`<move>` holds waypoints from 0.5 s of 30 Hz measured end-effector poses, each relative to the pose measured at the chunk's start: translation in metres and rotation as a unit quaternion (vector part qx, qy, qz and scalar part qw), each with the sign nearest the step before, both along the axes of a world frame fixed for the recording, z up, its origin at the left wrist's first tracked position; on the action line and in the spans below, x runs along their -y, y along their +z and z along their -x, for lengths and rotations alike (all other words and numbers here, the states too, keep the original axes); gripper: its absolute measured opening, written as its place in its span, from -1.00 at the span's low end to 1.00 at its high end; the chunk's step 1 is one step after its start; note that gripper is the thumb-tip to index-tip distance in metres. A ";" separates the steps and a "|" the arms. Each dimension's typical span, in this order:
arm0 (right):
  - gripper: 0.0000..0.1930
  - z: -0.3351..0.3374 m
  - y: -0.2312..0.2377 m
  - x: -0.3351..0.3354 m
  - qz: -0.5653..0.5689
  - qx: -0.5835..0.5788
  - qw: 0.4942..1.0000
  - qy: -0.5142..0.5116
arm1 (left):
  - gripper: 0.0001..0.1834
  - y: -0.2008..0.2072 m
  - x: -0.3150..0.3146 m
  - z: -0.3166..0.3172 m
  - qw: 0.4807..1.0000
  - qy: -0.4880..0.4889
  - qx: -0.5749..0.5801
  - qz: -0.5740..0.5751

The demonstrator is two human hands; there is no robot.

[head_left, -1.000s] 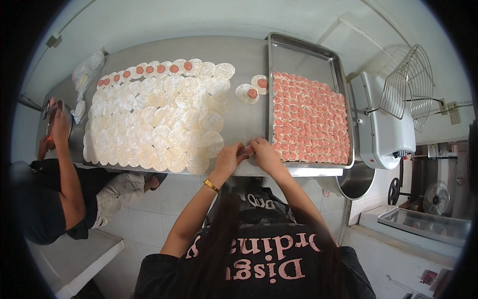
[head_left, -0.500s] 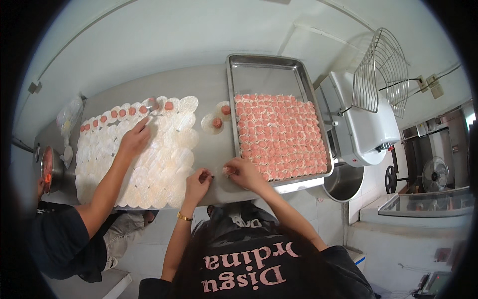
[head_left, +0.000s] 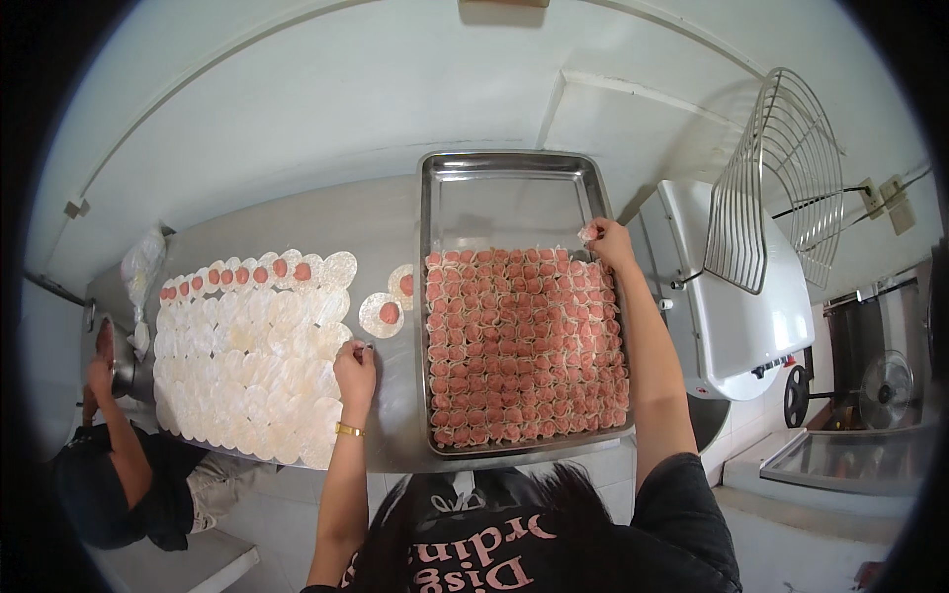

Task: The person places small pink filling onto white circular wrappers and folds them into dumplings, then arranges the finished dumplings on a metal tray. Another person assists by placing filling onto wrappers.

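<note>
A small pink-and-white dumpling point(head_left: 589, 233) is sitting in the fingertips of the right hand point(head_left: 597, 233), which is clamping thumb and fingers together on it above the far right part of the metal tray point(head_left: 506, 210); whether the piece is touching the tray, one cannot tell. Just nearer the person, filled dumplings point(head_left: 524, 346) are lying in close rows, covering most of the tray, while its far end is showing bare metal. The left hand point(head_left: 356, 374) is hovering or resting, one cannot tell which, by the right edge of a sheet of overlapping round wrappers point(head_left: 247, 371); its fingers are curling inward, and whether they are gripping anything is not clear. Along the far row of the sheet, several wrappers are carrying dabs of pink filling point(head_left: 242, 275). Between the sheet and the tray, two filled wrappers point(head_left: 374, 327) are lying on the counter point(head_left: 397, 400), the farther one partly disappearing behind the tray's rim. To the right of the tray, a white machine point(head_left: 756, 316) is standing beside a wire frame point(head_left: 736, 232). At far left, a co-worker point(head_left: 124, 484) is reaching toward a metal bowl point(head_left: 121, 358), near a clear plastic bag point(head_left: 142, 265).
</note>
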State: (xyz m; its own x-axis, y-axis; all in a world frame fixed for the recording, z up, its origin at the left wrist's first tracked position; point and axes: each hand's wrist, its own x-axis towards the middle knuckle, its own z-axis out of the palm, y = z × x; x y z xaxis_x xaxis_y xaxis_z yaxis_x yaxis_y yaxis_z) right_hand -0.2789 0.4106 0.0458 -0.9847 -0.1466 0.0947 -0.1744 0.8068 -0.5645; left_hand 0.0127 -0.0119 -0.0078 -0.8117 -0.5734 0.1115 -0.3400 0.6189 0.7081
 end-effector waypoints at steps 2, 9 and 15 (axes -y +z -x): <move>-0.73 0.009 -0.009 -0.003 -0.014 0.012 1.000 0.019 | -0.89 0.001 -0.003 0.002 1.000 0.012 0.013 -0.014; -0.81 0.013 -0.025 0.005 -0.032 0.031 0.997 0.067 | -0.89 0.008 -0.013 0.000 0.999 0.017 0.036 0.027; -0.87 0.010 -0.032 0.011 -0.072 0.020 0.990 0.123 | -0.88 0.004 -0.013 0.003 0.998 0.026 0.038 0.045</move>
